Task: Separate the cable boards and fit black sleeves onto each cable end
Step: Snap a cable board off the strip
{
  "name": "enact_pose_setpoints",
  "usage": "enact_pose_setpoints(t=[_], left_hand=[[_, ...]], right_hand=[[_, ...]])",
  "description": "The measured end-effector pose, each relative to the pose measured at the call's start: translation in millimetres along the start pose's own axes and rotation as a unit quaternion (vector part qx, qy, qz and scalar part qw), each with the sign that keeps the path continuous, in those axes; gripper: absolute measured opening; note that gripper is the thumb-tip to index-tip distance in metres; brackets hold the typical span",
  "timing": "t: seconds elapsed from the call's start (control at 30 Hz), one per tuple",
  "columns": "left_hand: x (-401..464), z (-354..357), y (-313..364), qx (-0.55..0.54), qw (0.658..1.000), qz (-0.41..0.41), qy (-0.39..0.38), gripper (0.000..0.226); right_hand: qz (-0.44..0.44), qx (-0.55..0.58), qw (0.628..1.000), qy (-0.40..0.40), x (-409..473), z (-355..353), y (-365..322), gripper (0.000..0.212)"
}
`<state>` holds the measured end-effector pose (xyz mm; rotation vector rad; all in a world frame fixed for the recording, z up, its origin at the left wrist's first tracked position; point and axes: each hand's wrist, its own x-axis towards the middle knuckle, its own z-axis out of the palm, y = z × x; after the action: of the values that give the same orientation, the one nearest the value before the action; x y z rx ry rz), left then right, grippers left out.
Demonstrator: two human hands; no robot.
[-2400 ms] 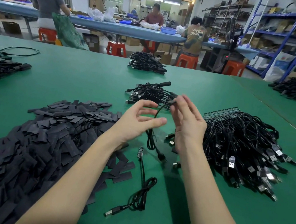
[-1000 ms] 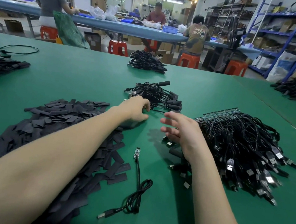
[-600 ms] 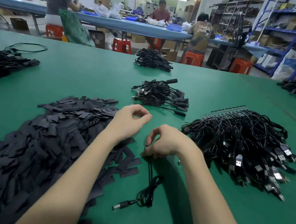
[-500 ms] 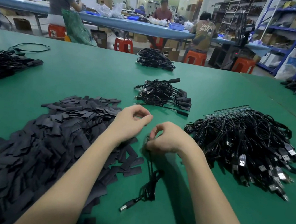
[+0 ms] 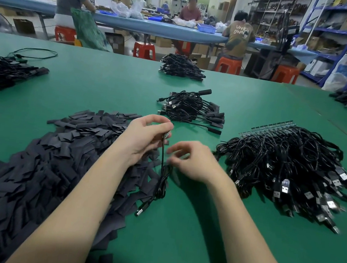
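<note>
Sleeves (image 5: 38, 162) lie heaped on the left of the green table (image 5: 108, 83), flat black strips spilling toward the middle, right under the person's left forearm. Just past the heap's near edge the left hand (image 5: 142, 140) is raised off the table, thumb and fingertips pinching the small board end of one cable (image 5: 161, 174) — the cord hangs straight down from that pinch to a loose coil on the cloth, its USB plug (image 5: 140, 211) lying beside the outermost strips. I cannot see a sleeve on this cable yet.

To its right the right hand (image 5: 193, 160) hovers low beside the hanging cord, fingers loosely curled, holding nothing that I can make out; its fingertips are blurred, so whether they brush the cord I cannot tell.

As I judge it, the step is to dress this one end. Doing it well likely means keeping the pinch low on the board so its tip stays bare, picking a single strip from the heap's edge with the free hand, squeezing it open into a tube, and sliding it on squarely — without snagging the board's corners.

Behind the hands sits a small finished bundle (image 5: 192, 111) with black-capped ends, and to the far right the big tangle (image 5: 285, 163) waits, boards still joined in a row (image 5: 270, 127) at its back edge.
</note>
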<state>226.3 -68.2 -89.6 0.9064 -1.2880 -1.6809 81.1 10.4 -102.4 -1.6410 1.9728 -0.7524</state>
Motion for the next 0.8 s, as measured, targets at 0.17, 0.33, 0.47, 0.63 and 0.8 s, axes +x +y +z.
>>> enact_pose_setpoints(t=[0.17, 0.33, 0.47, 0.63, 0.8], left_hand=[[-1.4, 2.1, -3.3, 0.026, 1.000, 0.003, -0.004, 0.018], [-2.0, 4.1, -4.5, 0.046, 0.999, 0.002, -0.019, 0.018], [-1.1, 0.0, -3.4, 0.077, 0.995, -0.007, -0.063, 0.018], [-1.6, -3.4, -5.1, 0.111, 0.992, 0.010, -0.052, 0.024], [-2.8, -3.3, -4.8, 0.061, 0.997, -0.002, -0.047, 0.019]], right_hand=[[-0.072, -0.075, 0.994, -0.030, 1.4, 13.3, -1.2, 0.019], [-0.064, -0.118, 0.991, -0.015, 3.0, 14.2, -0.3, 0.010], [-0.076, -0.112, 0.991, -0.019, 3.6, 6.2, 5.1, 0.026], [-0.069, -0.084, 0.994, -0.031, 4.6, 9.9, 4.4, 0.011], [-0.033, -0.002, 0.999, 0.014, 4.9, 4.9, 5.5, 0.016]])
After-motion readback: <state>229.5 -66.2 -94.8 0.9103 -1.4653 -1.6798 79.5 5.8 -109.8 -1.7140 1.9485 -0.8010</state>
